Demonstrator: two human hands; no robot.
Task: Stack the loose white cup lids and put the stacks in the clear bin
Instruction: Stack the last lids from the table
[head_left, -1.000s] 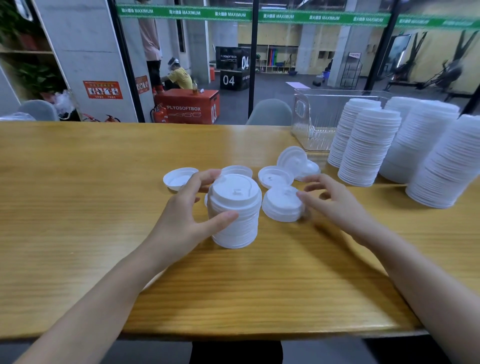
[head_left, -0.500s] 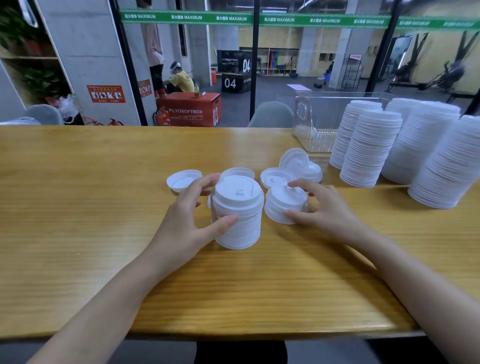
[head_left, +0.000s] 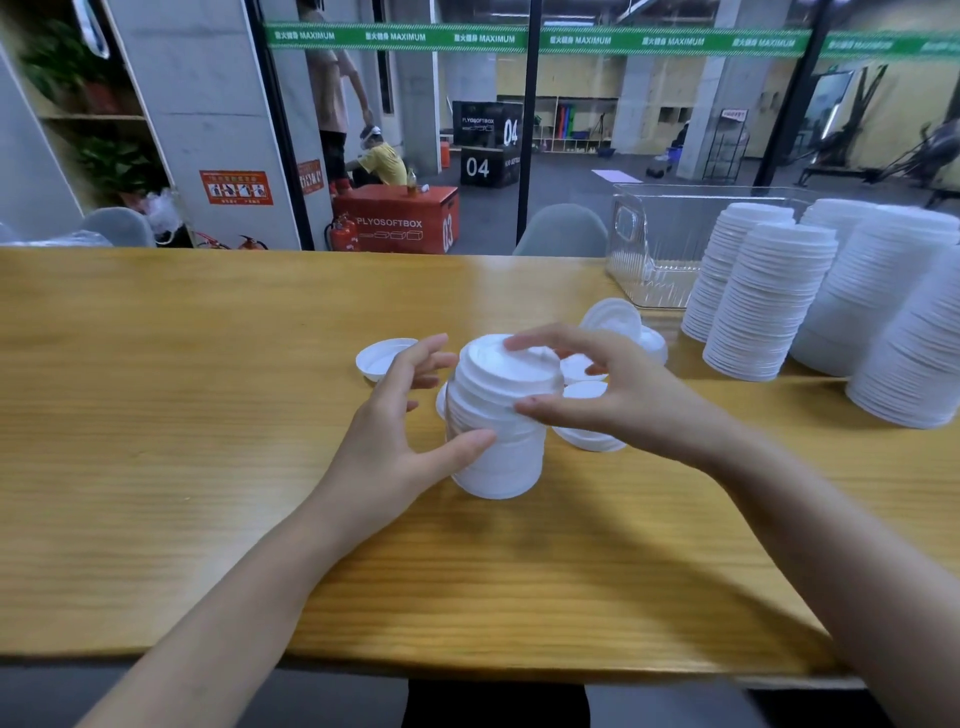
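Note:
A stack of white cup lids (head_left: 496, 457) stands on the wooden table (head_left: 208, 415) in the middle. My left hand (head_left: 395, 421) holds it from the left, thumb on its front and fingers curled behind. My right hand (head_left: 602, 395) grips a small batch of lids (head_left: 506, 371) between thumb and fingers, sitting tilted on top of the stack. Loose lids lie around: one upside down at the left (head_left: 384, 357), some under my right hand (head_left: 589, 436), and one leaning (head_left: 610, 314) behind. The clear bin (head_left: 649, 244) stands at the back right.
Several tall stacks of white lids (head_left: 769, 301) fill the table's right side, in front of and beside the bin. A glass wall runs behind the table. Grey chair backs (head_left: 563, 231) show past the far edge.
My right hand lifted the small pile of lids from the table on the right and carried it left onto the top of the stack held by my left hand.

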